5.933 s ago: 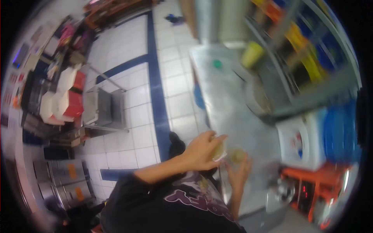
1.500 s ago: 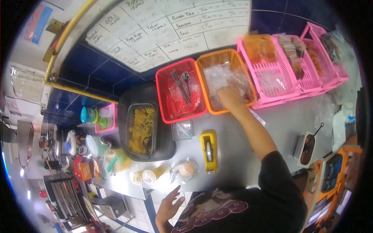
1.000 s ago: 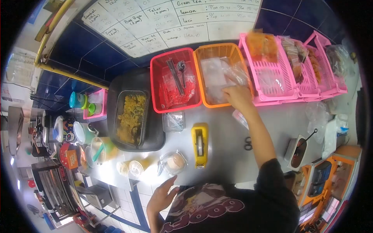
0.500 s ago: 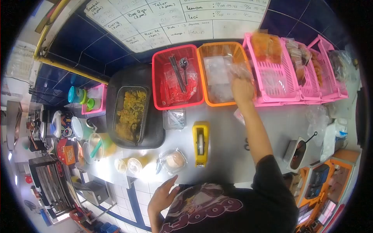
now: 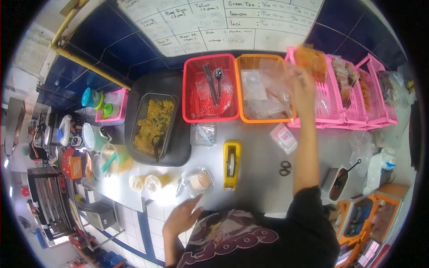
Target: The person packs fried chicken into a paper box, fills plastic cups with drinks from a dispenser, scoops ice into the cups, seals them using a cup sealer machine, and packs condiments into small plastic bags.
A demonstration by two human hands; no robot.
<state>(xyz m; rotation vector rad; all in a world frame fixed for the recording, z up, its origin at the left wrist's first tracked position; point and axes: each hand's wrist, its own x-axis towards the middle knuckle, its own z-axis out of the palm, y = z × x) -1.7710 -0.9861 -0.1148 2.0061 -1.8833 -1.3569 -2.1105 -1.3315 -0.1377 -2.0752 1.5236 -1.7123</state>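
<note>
My right hand is at the right rim of the orange basket, slightly blurred, its fingers pinched on a clear plastic bag. Part of that bag still lies over the other bags in the basket. My left hand hovers at the counter's front edge with its fingers stretched out and nothing in them. Just beyond it sits a clear plastic container with round, pale food inside. A yellow tape dispenser stands to the right of the container.
A red basket holds tongs and packets. Pink racks with packets stand at the right. Scissors, a printed card and a metal sauce tray lie nearby. At left are a food pan and two cups.
My right hand has moved right from inside the orange basket to its rim, drawing the clear bag along. My left hand has shifted slightly left. The view has shifted a little.
</note>
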